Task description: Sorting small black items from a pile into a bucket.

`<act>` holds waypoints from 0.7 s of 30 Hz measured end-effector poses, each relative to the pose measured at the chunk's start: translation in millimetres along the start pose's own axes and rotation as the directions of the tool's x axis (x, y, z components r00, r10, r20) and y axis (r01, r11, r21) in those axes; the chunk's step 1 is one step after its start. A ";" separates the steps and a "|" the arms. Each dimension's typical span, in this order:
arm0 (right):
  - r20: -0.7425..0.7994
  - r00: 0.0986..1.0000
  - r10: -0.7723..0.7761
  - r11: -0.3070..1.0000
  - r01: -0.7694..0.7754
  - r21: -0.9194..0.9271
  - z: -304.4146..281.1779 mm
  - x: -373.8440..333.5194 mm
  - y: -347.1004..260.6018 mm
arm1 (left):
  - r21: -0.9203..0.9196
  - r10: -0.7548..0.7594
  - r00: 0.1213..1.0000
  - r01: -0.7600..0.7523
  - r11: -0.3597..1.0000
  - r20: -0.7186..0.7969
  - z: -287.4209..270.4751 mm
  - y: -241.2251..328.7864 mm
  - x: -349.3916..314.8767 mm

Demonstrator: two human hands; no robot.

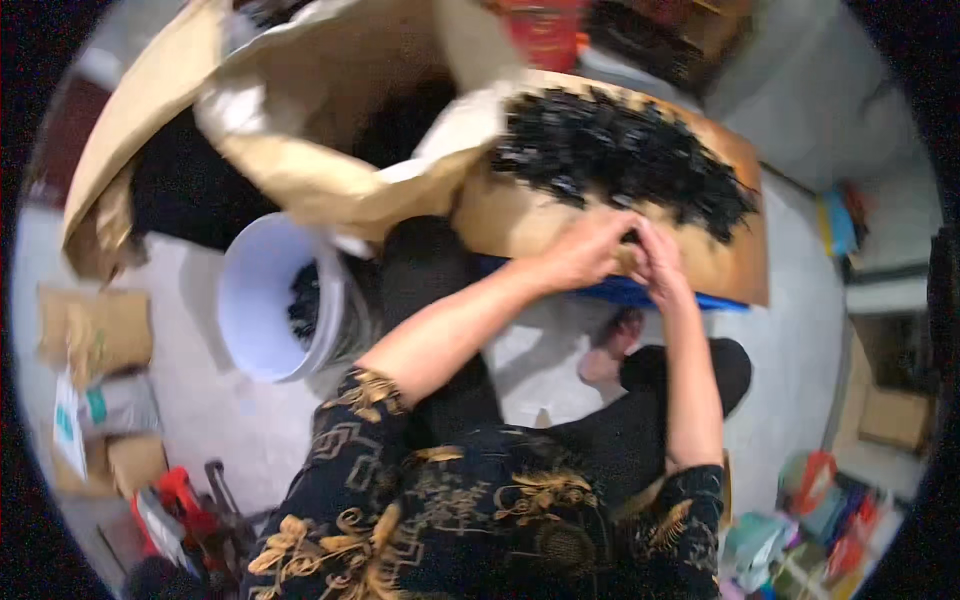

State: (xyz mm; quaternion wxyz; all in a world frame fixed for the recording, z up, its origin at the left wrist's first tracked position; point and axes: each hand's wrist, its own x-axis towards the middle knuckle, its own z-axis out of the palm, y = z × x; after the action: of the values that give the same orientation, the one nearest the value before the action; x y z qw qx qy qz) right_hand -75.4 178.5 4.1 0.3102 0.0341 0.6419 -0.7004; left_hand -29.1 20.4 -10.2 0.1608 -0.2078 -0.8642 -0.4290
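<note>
My left hand [588, 250] and my right hand [659, 262] meet at the near edge of a cardboard-covered work surface [510, 222]. Both have their fingers closed, with the tips touching or nearly so. A small dark spot shows between them, but blur and the fingers hide what it is. Just beyond lies a heap of small black pieces [620, 150], glossy in places and too blurred to name. Left of my knees stands a white bucket [245, 300] with some black pieces [305, 305] at its bottom.
A large open brown paper sack [330, 185] stands at the far left, partly against the work surface. Cardboard boxes [95, 330] and white packages lie on the floor at left. Colourful bags [800, 520] sit at lower right. A red object [543, 35] is at the back.
</note>
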 end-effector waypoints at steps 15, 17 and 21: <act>0.115 0.982 -0.153 0.843 0.190 -0.504 26.8 -21.9 2.5 | -0.203 -0.178 0.981 0.161 0.966 -0.071 -21.3 28.3 -37.5; 0.100 0.986 -0.131 0.840 0.164 -0.518 32.1 -34.9 -4.7 | -0.275 -0.236 0.969 0.207 0.939 -0.077 -18.8 32.9 -40.4; 0.018 0.985 -0.172 0.784 0.148 -0.603 12.0 -31.9 6.1 | -0.408 -0.213 0.972 0.156 0.899 -0.099 -7.9 33.0 -38.9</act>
State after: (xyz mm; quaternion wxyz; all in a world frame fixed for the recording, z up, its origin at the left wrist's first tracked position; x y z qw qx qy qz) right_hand -42.6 180.1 15.0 0.2322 -0.1075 0.8373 -0.4832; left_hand 21.7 23.5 -1.1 0.1345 -0.1223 -0.7612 -0.6226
